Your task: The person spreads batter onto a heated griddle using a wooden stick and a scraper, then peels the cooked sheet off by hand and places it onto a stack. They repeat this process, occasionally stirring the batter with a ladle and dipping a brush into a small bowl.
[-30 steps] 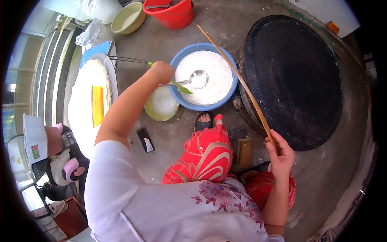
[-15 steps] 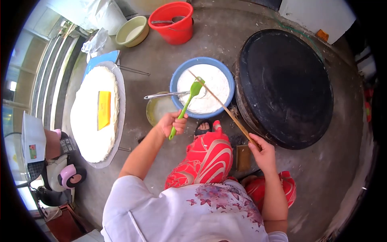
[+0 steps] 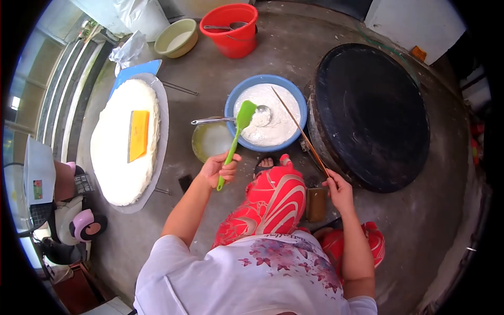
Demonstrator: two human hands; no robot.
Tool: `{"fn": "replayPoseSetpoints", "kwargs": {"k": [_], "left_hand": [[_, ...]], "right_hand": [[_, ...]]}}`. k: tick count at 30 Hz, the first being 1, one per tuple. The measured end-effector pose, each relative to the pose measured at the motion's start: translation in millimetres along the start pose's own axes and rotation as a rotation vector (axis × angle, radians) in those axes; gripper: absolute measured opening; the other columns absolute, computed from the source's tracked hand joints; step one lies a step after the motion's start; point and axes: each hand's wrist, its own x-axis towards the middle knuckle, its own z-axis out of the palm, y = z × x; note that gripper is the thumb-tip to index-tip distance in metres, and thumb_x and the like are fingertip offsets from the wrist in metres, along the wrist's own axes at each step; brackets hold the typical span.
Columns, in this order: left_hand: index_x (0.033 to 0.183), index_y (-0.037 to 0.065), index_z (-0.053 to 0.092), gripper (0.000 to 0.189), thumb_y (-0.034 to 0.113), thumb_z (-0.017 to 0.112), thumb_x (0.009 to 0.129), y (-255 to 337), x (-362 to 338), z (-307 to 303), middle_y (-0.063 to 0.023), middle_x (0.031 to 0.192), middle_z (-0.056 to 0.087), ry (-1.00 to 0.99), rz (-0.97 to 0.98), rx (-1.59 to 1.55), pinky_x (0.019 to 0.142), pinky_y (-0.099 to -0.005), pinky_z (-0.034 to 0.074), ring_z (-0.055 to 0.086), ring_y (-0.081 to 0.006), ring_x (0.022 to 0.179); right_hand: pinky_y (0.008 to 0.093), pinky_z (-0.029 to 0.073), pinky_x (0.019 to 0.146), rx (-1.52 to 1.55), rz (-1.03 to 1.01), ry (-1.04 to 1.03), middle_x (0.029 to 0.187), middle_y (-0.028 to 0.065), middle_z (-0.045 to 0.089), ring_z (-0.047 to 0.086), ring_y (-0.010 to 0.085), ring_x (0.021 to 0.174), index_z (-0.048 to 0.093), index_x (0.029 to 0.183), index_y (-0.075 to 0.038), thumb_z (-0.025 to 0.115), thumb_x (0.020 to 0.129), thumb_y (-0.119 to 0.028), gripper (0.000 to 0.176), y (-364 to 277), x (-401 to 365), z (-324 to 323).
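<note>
My left hand (image 3: 217, 170) is closed round the handle of a green spatula (image 3: 244, 116), its blade raised over the left side of a blue basin (image 3: 229, 111). White batter (image 3: 281, 123) fills the basin. A metal ladle (image 3: 263, 115) rests in it, its handle lying across the rim to the left. My right hand (image 3: 338, 190) grips the lower end of a thin wooden stick (image 3: 311, 145). The stick slants up and left, and its tip is above the batter. Spatula and stick are apart.
A large round black griddle (image 3: 373, 115) stands to the right. On the left, a round table (image 3: 161, 113) bears a pale stack with a yellow scraper (image 3: 138, 135). A yellowish bowl (image 3: 199, 144) sits beside the basin. Farther back are a red bucket (image 3: 236, 42) and an olive basin (image 3: 163, 50).
The spatula has moved left, away from the stick it overlapped, uncovering the ladle's bowl. The stick's tip has shifted right, and my right hand has moved slightly left.
</note>
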Motion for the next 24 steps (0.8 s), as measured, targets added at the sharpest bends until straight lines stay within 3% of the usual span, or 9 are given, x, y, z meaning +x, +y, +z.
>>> {"fn": "replayPoseSetpoints", "kwargs": {"k": [3, 5, 6, 8, 15, 17, 19, 21, 24], "left_hand": [[0.099, 0.001, 0.050, 0.037, 0.035, 0.036, 0.093, -0.2, -13.8, -19.5, 0.0014, 0.055, 0.033, 0.226, 0.087, 0.192, 0.042, -0.0225, 0.028, 0.031, -0.0084, 0.043], [0.094, 0.003, 0.051, 0.033, 0.033, 0.038, 0.092, -2.3, -19.7, -43.3, 0.0009, 0.054, 0.036, 0.528, 0.177, 0.320, 0.041, -0.0234, 0.028, 0.032, -0.0087, 0.043], [0.094, 0.003, 0.051, 0.033, 0.033, 0.038, 0.092, -2.7, -21.4, -53.5, 0.0009, 0.054, 0.036, 0.540, 0.181, 0.313, 0.041, -0.0234, 0.028, 0.032, -0.0087, 0.043], [0.084, 0.003, 0.053, 0.023, 0.024, 0.045, 0.087, -3.9, -23.4, -77.9, -0.0017, 0.054, 0.040, 0.936, 0.244, 0.605, 0.040, -0.0264, 0.031, 0.038, -0.0117, 0.044], [0.086, 0.002, 0.058, 0.018, 0.010, 0.051, 0.071, 20.9, 18.0, -188.8, -0.0134, 0.063, 0.054, 1.131, 0.283, 1.291, 0.052, -0.0349, 0.045, 0.055, -0.0260, 0.056], [0.092, 0.002, 0.059, 0.023, 0.010, 0.052, 0.071, 27.0, 31.5, -193.8, -0.0167, 0.080, 0.059, 1.274, 0.417, 1.601, 0.070, -0.0385, 0.047, 0.058, -0.0304, 0.078], [0.106, 0.005, 0.056, 0.036, 0.010, 0.054, 0.071, 37.4, 35.5, -106.6, -0.0186, 0.113, 0.052, 1.541, 0.088, 1.779, 0.087, -0.0425, 0.039, 0.045, -0.0339, 0.111], [0.121, 0.010, 0.047, 0.049, 0.013, 0.054, 0.073, 52.7, 47.9, -94.2, -0.0174, 0.130, 0.037, 1.627, 0.481, 2.055, 0.096, -0.0462, 0.029, 0.028, -0.0336, 0.124], [0.130, 0.014, 0.034, 0.063, 0.014, 0.057, 0.071, 84.6, 56.2, -81.1, -0.0141, 0.135, 0.029, 1.535, 0.730, 2.404, 0.100, -0.0485, 0.023, 0.022, -0.0329, 0.126]], "right_hand": [[0.0221, 0.043, 0.051, -0.168, -0.101, 0.027, 0.069, 0.0031, 0.061, 0.051, 0.0071, 0.052, 0.057, 0.112, -0.008, 0.051, 0.087, -0.010, 0.026, 8.5, 0.1, 4.3], [0.0215, 0.042, 0.050, -0.126, -0.048, 0.019, 0.069, 0.0031, 0.062, 0.049, 0.0062, 0.051, 0.057, 0.112, -0.007, 0.050, 0.087, -0.011, 0.026, -2.5, -4.6, 4.9], [0.0209, 0.041, 0.049, -0.088, 0.001, 0.011, 0.069, 0.0032, 0.062, 0.048, 0.0053, 0.049, 0.056, 0.112, -0.007, 0.050, 0.087, -0.011, 0.026, -11.4, -6.9, 5.8], [0.0208, 0.041, 0.049, -0.076, -0.019, -0.004, 0.069, 0.0032, 0.062, 0.048, 0.0054, 0.049, 0.056, 0.112, -0.007, 0.050, 0.087, -0.011, 0.026, -17.4, -6.9, 6.2], [0.0184, 0.039, 0.049, -0.012, -0.029, -0.046, 0.074, 0.0026, 0.062, 0.046, 0.0040, 0.051, 0.054, 0.115, -0.005, 0.049, 0.088, -0.010, 0.028, -21.3, -3.2, 9.4], [0.0171, 0.037, 0.048, -0.008, -0.031, -0.064, 0.077, 0.0033, 0.062, 0.044, 0.0037, 0.052, 0.053, 0.117, -0.004, 0.047, 0.089, -0.009, 0.029, -22.7, -3.3, 8.0], [0.0170, 0.037, 0.049, -0.026, -0.028, -0.055, 0.078, 0.0033, 0.061, 0.044, 0.0038, 0.052, 0.053, 0.116, -0.004, 0.047, 0.089, -0.008, 0.029, -23.5, -3.2, 6.4], [0.0179, 0.039, 0.049, -0.020, -0.041, -0.033, 0.076, 0.0028, 0.062, 0.046, 0.0036, 0.052, 0.055, 0.115, -0.006, 0.049, 0.088, -0.010, 0.028, -20.8, -2.7, 5.7], [0.0187, 0.041, 0.050, -0.010, -0.062, -0.013, 0.075, 0.0023, 0.064, 0.048, 0.0033, 0.052, 0.056, 0.113, -0.008, 0.052, 0.087, -0.011, 0.027, -21.1, -2.1, 5.7]]}}
